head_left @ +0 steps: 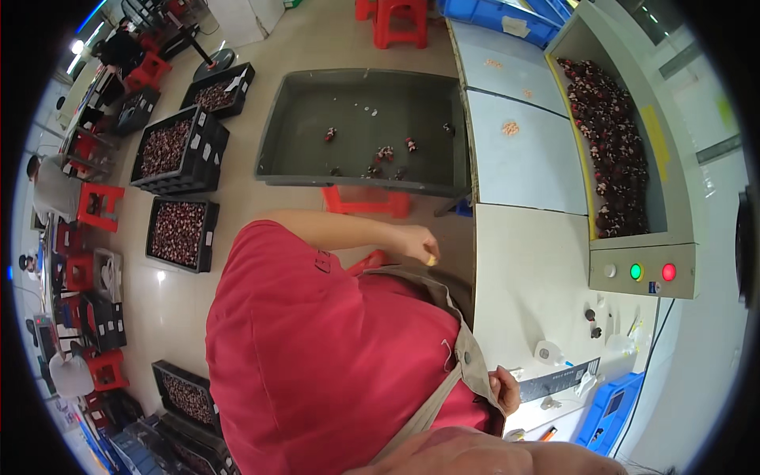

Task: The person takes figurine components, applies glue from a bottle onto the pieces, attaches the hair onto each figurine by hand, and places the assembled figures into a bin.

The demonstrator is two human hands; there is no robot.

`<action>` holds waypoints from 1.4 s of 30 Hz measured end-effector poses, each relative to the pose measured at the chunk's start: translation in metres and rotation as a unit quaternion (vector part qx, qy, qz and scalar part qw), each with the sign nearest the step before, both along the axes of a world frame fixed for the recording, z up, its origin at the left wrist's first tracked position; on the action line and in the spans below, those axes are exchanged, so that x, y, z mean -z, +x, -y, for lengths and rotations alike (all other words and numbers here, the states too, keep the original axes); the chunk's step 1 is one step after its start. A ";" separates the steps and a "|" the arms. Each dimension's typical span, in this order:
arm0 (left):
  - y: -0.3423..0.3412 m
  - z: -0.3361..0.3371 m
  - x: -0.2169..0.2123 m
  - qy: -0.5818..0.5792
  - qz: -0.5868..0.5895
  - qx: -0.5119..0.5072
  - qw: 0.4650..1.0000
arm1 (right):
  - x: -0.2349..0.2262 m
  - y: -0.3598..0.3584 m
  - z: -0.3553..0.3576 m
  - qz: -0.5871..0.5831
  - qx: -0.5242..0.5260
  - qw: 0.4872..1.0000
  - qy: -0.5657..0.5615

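My left hand [413, 243] is beside the long worktable's edge, with fingers pinched on a small pale-yellow piece [432, 260] whose kind I cannot make out. My right hand [504, 389] is at the table's edge, fingers curled; anything inside them is hidden. Close to it lie a dark printed strip [559, 381] and a clear plastic piece with a blue tip [549, 353]. Above my left hand in the picture stands a large dark-green tub [360, 162] with several small red, black and white figures in it.
A grey machine with a trough [673, 158] full of small dark figures runs along the table's far side, with lit buttons [636, 271]. Small orange-pink heaps [511, 128] lie on the table. A blue tray [611, 412] is nearby. Black crates [207, 237] of parts and red stools [100, 207] stand behind.
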State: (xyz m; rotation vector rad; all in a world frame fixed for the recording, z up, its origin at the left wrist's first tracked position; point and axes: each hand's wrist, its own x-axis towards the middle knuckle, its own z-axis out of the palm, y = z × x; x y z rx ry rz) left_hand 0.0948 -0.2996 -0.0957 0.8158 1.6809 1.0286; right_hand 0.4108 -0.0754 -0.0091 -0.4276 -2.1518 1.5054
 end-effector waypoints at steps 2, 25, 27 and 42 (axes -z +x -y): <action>0.012 0.009 0.010 -0.065 -0.189 0.122 0.972 | 0.000 0.008 -0.001 0.015 -0.017 0.999 -0.035; -0.070 -0.186 -0.157 0.083 -0.098 0.124 0.984 | -0.006 0.049 0.042 -0.025 0.195 0.980 -0.012; -0.083 -0.233 -0.140 0.106 -0.195 0.041 0.974 | -0.002 0.048 0.045 -0.032 0.211 0.976 -0.030; -0.103 -0.320 -0.068 0.284 -0.381 -0.113 0.873 | 0.001 0.041 0.048 0.004 0.290 0.954 -0.081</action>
